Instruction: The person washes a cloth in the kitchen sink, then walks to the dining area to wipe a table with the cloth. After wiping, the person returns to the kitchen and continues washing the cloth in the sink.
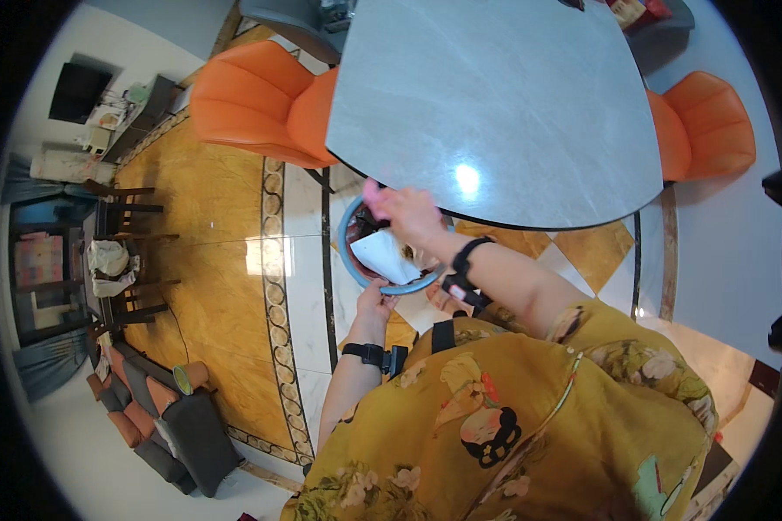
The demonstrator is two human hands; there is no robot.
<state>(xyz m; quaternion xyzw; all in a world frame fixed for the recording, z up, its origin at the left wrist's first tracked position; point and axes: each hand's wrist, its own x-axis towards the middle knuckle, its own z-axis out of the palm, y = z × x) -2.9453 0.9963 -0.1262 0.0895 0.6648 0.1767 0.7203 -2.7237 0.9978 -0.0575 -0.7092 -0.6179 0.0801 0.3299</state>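
Below the table's near edge, my left hand (376,301) grips the near rim of a round blue bin (347,260). Inside the bin lie a folded white paper (386,255), a dark plastic bag (363,223) and some brownish scraps that I cannot make out. Over the bin's far side, right beside the table edge, my right hand (412,213) is closed around a pink cloth (373,197). Motion blurs the cloth and fingers. My right hand and forearm hide part of the bin.
A grey marble-patterned table (495,111) spans the far side. Orange chairs stand at its left (260,104) and right (707,127). Farther left are a grey sofa (199,430), an orange bin (191,376) and a dark wooden table set (114,221).
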